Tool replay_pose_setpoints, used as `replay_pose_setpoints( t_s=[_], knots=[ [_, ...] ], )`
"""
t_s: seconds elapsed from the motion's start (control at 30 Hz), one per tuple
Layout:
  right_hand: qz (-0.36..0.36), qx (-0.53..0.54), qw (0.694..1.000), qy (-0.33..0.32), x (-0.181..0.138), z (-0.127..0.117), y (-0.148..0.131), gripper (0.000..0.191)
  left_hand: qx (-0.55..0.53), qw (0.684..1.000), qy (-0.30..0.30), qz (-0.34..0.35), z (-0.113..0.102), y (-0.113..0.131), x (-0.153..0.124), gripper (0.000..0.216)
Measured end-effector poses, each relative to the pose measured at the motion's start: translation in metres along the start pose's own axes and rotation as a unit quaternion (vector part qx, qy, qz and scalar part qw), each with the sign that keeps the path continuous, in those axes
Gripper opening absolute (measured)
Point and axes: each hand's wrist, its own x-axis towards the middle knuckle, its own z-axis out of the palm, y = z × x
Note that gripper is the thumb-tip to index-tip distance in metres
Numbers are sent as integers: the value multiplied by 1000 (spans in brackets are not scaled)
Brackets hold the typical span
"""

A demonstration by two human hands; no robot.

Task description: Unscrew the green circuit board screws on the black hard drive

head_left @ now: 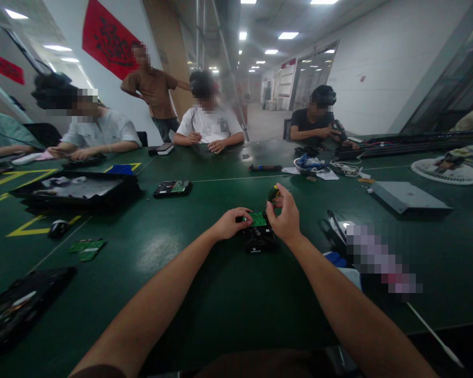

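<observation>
A black hard drive (260,239) with a green circuit board (259,219) on top lies on the green table (205,294) in front of me. My left hand (230,223) curls over its left edge and grips it. My right hand (286,215) is closed round a screwdriver with a dark, yellow-tipped handle (273,193), held upright over the board's right corner. The tool's tip is hidden behind my fingers.
Another drive (173,188) lies further back, a loose green board (87,248) and a mouse (58,227) at left, a black tray (74,190) beyond. A grey flat case (408,196) and tools sit right. Several people sit or stand at the far side.
</observation>
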Motion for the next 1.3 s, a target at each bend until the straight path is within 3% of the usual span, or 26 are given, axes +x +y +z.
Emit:
replay_pose_setpoints(
  t_s=[1.3],
  knots=[
    [0,4,1000,-9,1,-3,-5,59,1,1000,-6,1,0,-3,0,12]
  ],
)
